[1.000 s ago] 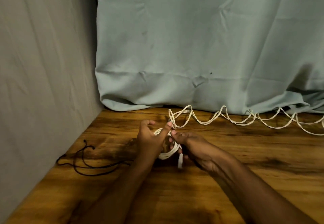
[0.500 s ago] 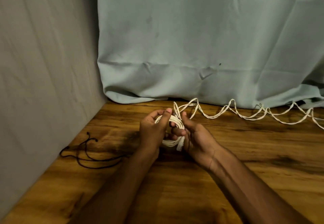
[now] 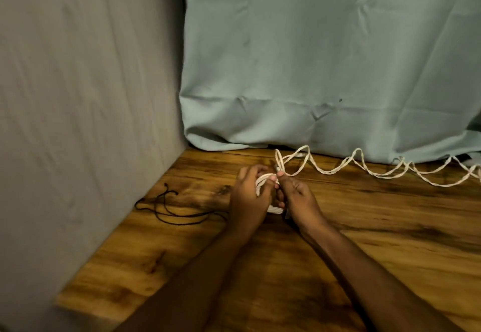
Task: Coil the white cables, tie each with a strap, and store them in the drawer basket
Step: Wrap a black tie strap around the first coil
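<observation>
head view — both hands' fingers curled round white cable (image 3: 338,169) coil — loose tail rightward along table edge

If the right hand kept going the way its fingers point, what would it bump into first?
Probably the loose cable looped just beyond the right hand, then the hanging cloth behind; depth is hard to judge.

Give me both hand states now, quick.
Left hand: grips the coiled white cable.
Right hand: pinches the cable's loose run.
</observation>
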A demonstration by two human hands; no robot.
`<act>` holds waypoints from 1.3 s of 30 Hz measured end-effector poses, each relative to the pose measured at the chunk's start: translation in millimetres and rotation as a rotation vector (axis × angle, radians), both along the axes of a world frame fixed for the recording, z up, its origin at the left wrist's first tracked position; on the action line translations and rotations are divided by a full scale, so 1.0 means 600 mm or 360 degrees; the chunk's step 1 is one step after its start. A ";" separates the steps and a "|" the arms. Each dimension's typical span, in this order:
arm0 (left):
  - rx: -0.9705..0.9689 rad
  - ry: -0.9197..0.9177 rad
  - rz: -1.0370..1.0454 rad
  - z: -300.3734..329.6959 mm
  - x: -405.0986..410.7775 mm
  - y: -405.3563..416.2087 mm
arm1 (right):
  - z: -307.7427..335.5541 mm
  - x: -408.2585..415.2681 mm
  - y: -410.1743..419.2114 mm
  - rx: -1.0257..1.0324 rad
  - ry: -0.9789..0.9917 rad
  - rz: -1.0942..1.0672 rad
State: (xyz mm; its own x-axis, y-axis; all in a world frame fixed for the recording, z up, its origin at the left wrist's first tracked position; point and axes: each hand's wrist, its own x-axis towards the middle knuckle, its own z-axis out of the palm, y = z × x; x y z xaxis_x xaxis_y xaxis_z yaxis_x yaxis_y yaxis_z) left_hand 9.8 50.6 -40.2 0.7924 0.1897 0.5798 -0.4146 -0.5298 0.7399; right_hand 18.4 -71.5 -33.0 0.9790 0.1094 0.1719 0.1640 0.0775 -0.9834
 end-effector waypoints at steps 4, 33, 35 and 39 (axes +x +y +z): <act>0.0277 -0.0066 -0.0036 0.013 -0.023 0.025 | 0.005 -0.005 -0.002 -0.0001 0.0041 0.0004; 0.1843 0.0985 -0.0365 0.162 -0.097 0.262 | 0.003 0.006 -0.012 0.0036 0.0059 0.0142; 0.1684 0.1010 -0.0515 0.184 -0.091 0.268 | 0.003 0.006 -0.013 0.0042 0.0046 0.0151; 0.1287 0.1003 -0.0732 0.227 -0.083 0.264 | -0.002 0.012 -0.014 0.0063 0.0039 0.0175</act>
